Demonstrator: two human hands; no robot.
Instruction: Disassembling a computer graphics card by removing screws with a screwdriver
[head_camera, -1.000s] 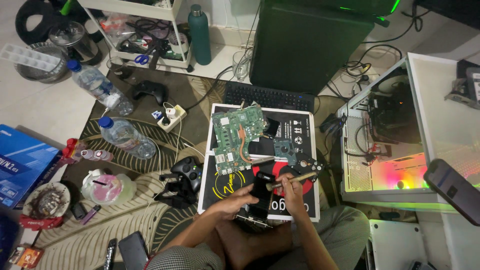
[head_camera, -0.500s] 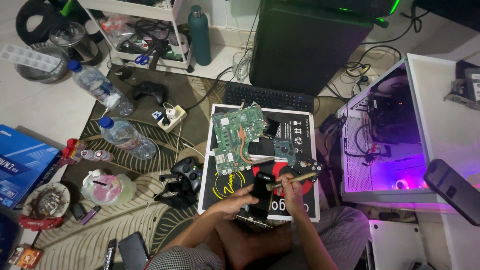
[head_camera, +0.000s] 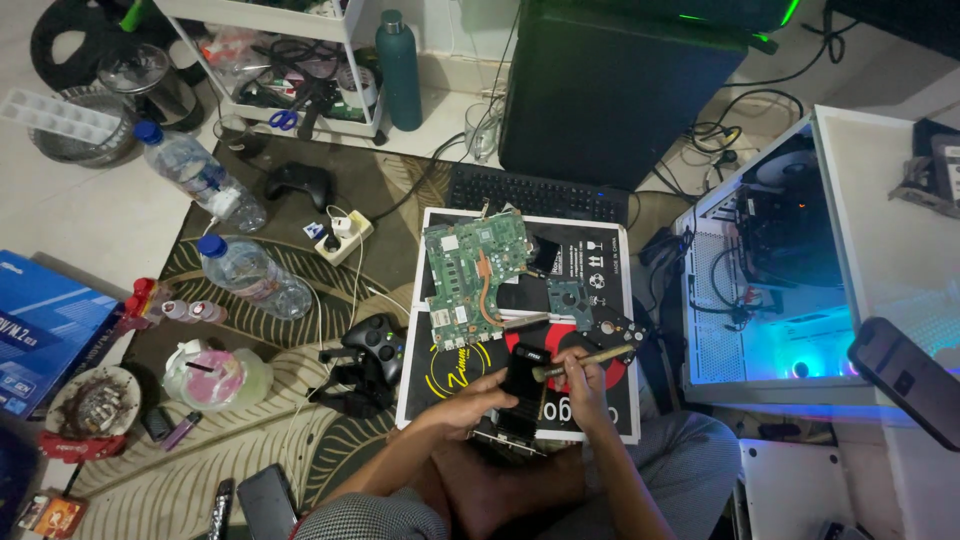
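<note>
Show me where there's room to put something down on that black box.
Bare black patch on the flat box between the green motherboard and its right edge. Crowded lower down: both hands, brush, small black part. Carpet left holds game controllers and bottles.

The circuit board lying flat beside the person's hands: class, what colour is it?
Green, with a copper-coloured pipe across it: the circuit board, seen in the head view.

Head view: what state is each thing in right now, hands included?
Left hand: holding the black component.
Black component: held upright over the lap.
Right hand: gripping the brush.
Brush: bristles against the component.
Green motherboard: bare, lying flat on the box.
White PC case: side open, lit blue inside.
Water bottles: capped, lying down.
</note>
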